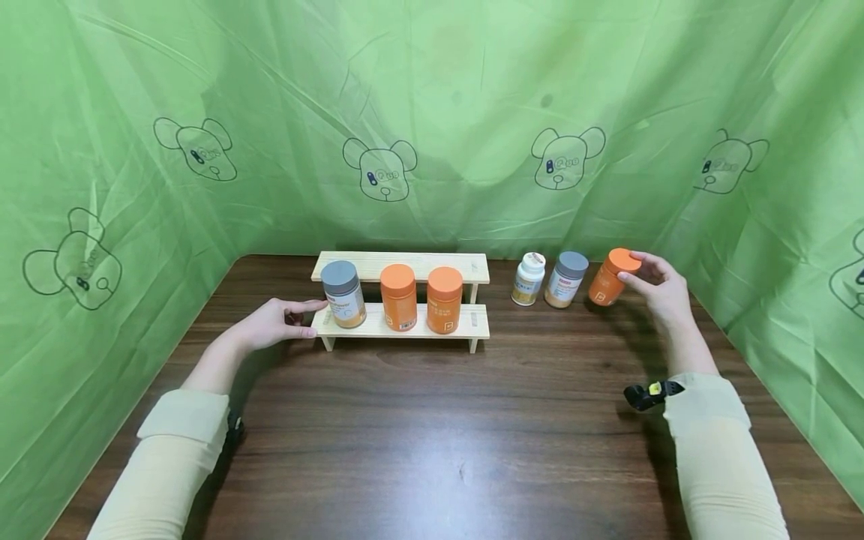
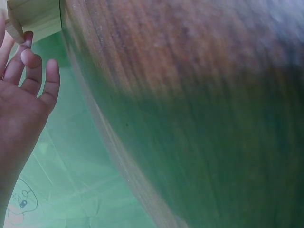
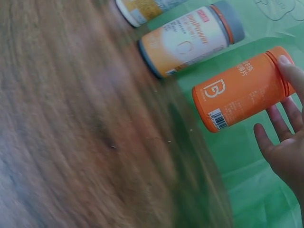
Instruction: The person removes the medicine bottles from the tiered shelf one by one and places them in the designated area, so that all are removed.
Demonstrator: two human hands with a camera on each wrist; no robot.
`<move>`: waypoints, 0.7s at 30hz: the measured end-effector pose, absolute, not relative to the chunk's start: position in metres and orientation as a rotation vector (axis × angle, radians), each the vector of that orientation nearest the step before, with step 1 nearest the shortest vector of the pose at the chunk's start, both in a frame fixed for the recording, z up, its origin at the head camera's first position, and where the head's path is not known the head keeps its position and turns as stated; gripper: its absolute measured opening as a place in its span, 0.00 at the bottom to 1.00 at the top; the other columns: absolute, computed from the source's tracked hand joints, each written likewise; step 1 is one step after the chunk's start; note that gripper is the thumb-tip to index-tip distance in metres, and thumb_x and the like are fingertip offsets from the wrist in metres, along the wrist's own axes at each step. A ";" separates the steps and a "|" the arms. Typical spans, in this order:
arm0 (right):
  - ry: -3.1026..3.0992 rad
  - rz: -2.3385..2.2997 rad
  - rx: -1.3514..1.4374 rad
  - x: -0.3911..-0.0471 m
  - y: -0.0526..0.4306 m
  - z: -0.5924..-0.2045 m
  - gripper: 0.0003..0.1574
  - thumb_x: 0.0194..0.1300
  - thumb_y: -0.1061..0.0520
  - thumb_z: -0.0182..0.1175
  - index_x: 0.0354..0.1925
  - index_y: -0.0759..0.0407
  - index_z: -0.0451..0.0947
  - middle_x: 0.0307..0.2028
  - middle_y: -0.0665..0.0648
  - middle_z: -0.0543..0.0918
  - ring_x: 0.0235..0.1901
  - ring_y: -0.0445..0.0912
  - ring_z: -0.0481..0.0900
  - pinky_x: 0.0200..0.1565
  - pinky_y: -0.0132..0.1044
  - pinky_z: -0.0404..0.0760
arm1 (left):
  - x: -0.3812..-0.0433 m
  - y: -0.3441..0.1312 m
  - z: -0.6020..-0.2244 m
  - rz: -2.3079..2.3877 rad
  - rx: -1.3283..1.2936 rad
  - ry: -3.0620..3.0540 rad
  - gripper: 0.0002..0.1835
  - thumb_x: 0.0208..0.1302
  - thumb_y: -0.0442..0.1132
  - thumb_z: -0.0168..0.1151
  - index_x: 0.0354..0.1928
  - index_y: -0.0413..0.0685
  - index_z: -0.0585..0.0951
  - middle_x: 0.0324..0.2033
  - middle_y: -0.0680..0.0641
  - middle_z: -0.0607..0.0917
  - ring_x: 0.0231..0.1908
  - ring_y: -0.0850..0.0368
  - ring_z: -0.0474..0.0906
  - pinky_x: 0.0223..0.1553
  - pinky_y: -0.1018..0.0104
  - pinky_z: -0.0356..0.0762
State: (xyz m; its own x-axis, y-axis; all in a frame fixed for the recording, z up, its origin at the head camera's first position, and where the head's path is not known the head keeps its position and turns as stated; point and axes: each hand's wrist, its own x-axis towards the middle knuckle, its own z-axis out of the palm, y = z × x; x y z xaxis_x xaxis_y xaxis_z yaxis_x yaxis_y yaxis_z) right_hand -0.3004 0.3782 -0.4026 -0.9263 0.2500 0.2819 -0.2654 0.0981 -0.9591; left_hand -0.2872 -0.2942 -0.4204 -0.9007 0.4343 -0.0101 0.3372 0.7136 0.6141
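Note:
My left hand (image 1: 278, 324) pinches the left end of a low two-tier wooden stand (image 1: 405, 264), thumb at the front edge of the lower step. The left wrist view has that hand (image 2: 23, 99) at the wood's corner (image 2: 35, 14), partly cut off. On the lower step stand a grey-lidded bottle (image 1: 344, 296) and two orange bottles (image 1: 399, 298). Over at the right, my right hand (image 1: 664, 289) grips another orange bottle (image 1: 607, 281) by its lid, thumb on the near side; it leans slightly. The right wrist view gives the bottle's printed side (image 3: 242, 90) and barcode.
Left of the gripped bottle, a second grey-lidded bottle (image 1: 565, 281) and a small white-capped bottle (image 1: 529, 280) stand on the dark wooden table (image 1: 432, 420). Green cloth (image 1: 459, 90) with bear-head drawings hangs behind and along both sides.

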 end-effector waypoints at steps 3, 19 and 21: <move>-2.024 1.871 -0.011 -0.305 0.377 -0.412 0.31 0.53 0.67 0.68 0.57 0.62 0.75 0.40 0.43 0.80 0.41 0.35 0.76 0.40 0.21 0.72 | -0.287 -0.294 -0.421 0.952 0.627 2.764 0.34 0.53 0.52 0.70 0.64 0.55 0.73 0.55 0.42 0.79 0.30 0.58 0.70 0.32 0.68 0.70; -2.054 1.857 -0.085 -0.313 0.373 -0.428 0.32 0.54 0.64 0.69 0.57 0.63 0.73 0.39 0.45 0.77 0.41 0.37 0.72 0.35 0.20 0.74 | -0.288 -0.295 -0.421 0.941 0.636 2.763 0.34 0.53 0.52 0.69 0.63 0.56 0.73 0.59 0.45 0.76 0.30 0.57 0.70 0.33 0.68 0.70; -2.050 1.862 -0.076 -0.314 0.373 -0.428 0.32 0.53 0.65 0.69 0.57 0.63 0.74 0.39 0.44 0.78 0.41 0.37 0.72 0.36 0.20 0.74 | -0.288 -0.295 -0.420 0.944 0.634 2.762 0.34 0.53 0.52 0.70 0.63 0.57 0.73 0.59 0.46 0.76 0.29 0.57 0.70 0.32 0.68 0.70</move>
State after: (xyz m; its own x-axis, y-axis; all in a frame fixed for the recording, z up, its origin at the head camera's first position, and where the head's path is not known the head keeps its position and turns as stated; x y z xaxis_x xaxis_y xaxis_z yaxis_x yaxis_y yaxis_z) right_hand -0.3137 0.3731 -0.4275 -0.9305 0.2829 0.2328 -0.2047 0.1254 -0.9708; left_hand -0.2878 -0.2952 -0.4204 -0.8985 0.4388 -0.0088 0.3416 0.7119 0.6136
